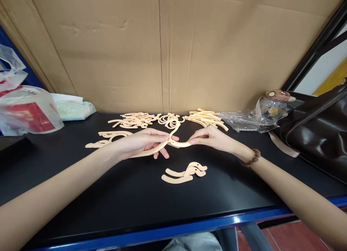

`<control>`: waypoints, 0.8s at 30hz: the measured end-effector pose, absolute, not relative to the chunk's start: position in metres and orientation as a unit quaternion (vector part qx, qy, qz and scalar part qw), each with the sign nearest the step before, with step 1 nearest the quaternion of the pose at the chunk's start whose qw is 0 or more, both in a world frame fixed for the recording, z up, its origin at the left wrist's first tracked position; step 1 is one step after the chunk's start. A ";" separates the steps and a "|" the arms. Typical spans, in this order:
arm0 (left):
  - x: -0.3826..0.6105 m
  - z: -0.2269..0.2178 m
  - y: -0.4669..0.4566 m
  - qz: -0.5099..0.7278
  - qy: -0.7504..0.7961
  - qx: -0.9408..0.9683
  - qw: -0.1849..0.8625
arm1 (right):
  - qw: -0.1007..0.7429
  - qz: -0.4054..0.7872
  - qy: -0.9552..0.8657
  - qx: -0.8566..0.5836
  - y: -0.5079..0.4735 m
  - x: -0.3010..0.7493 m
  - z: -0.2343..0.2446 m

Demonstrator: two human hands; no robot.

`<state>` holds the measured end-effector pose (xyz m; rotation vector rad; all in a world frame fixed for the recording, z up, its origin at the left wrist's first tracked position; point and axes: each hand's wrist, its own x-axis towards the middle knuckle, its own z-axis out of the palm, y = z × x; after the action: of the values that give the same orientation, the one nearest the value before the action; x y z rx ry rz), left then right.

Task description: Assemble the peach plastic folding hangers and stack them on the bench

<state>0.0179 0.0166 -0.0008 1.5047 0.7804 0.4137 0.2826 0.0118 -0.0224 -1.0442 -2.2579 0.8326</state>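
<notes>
Above the middle of the table, a beige plastic folding clothes hanger is held between my two hands. Its curved hook rises from the joint, with one arm reaching left under my palm and another right. My left hand pinches the joint between thumb and fingers, other fingers partly spread below. The fingertips of my right hand are closed on the end of the right arm. Nearer me lie a few loose hanger arms, overlapping. Behind my left hand are more hanger pieces, partly covered by it.
Along the cardboard wall lie piles of curved arms, hooks and thin strips. A plastic bag and tissue pack stand left. Clear wrap, a bottle and a dark bag are right.
</notes>
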 end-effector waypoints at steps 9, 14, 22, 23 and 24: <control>0.016 -0.001 0.015 0.181 0.335 0.662 0.646 | 0.259 0.313 -0.830 -0.382 0.013 0.285 -0.021; 0.018 -0.001 0.012 0.156 0.365 0.708 0.584 | 0.258 0.324 -0.824 -0.386 0.013 0.284 -0.025; 0.021 -0.001 0.006 0.165 0.376 0.729 0.547 | 0.262 0.340 -0.816 -0.388 0.014 0.283 -0.028; 0.021 -0.001 0.006 0.167 0.377 0.729 0.546 | 0.263 0.341 -0.815 -0.389 0.013 0.283 -0.028; 0.021 -0.001 0.005 0.169 0.378 0.728 0.546 | 0.262 0.342 -0.813 -0.391 0.013 0.283 -0.027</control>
<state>0.0210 0.0054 -0.0008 1.7272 0.8960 0.4003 0.2831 0.0131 -0.0275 -1.0585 -2.2011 0.9251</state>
